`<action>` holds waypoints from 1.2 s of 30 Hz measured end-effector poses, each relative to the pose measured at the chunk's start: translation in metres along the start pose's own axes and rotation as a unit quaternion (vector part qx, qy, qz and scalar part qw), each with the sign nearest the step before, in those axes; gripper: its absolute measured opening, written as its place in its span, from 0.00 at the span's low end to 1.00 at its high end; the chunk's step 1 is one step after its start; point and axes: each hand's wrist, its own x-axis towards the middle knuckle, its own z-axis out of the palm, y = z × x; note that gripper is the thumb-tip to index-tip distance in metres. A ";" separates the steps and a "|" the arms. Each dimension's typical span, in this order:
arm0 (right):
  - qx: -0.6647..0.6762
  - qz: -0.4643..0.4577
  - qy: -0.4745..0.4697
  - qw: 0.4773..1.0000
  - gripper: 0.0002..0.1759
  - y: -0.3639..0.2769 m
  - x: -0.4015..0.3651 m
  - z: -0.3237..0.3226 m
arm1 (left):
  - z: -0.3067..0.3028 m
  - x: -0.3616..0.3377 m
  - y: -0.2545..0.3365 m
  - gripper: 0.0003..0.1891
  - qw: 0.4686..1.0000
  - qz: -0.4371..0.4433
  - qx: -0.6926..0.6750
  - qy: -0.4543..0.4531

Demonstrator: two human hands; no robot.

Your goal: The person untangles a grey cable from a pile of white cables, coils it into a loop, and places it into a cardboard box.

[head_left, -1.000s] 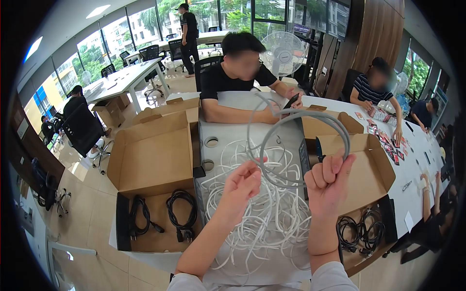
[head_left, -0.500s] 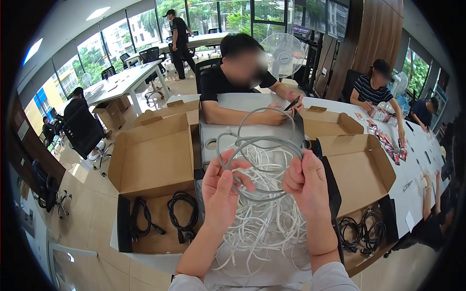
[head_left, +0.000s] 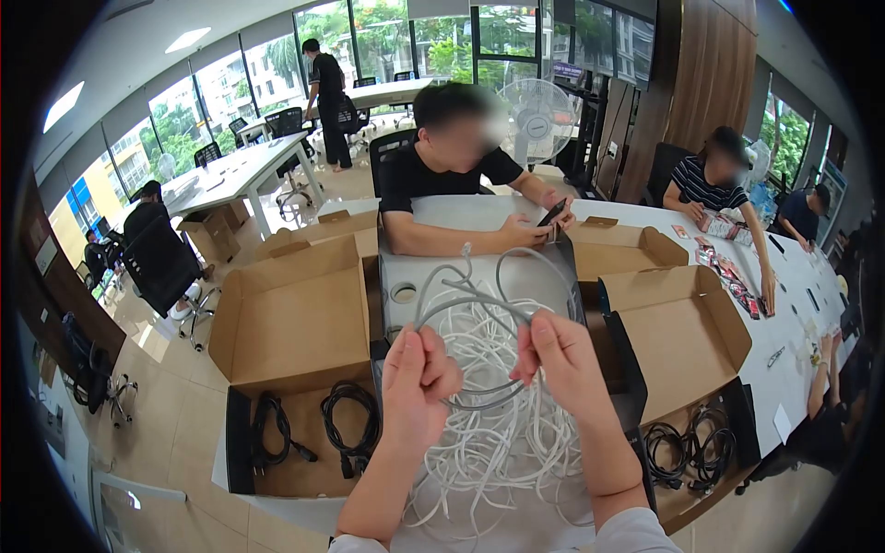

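A loosely coiled grey network cable (head_left: 475,301) is held up between my two hands. My left hand (head_left: 419,382) is closed round the left side of the coil. My right hand (head_left: 556,355) pinches the coil's right side. One end of the cable, with a clear plug (head_left: 466,249), sticks up above the loops. Below and behind the coil, a tangled heap of white cables (head_left: 502,452) lies on the white table (head_left: 433,270), partly hidden by my hands and forearms.
Open cardboard boxes with coiled black power cords stand left (head_left: 295,318) and right (head_left: 678,323). Across the table sits a person (head_left: 442,189) holding a phone (head_left: 553,212). Farther right, another person (head_left: 714,184) reaches over small red packets (head_left: 724,274). A fan (head_left: 537,120) stands behind.
My hands have closed in on the coil, the left hand's fingers curling shut. Its loops have shifted, and the plug end now stands up. The person opposite has turned their head.
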 end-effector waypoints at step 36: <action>-0.157 -0.025 0.102 0.982 0.14 -0.018 0.001 -0.080 | -0.008 -0.011 0.038 0.18 0.876 0.230 0.397 0.150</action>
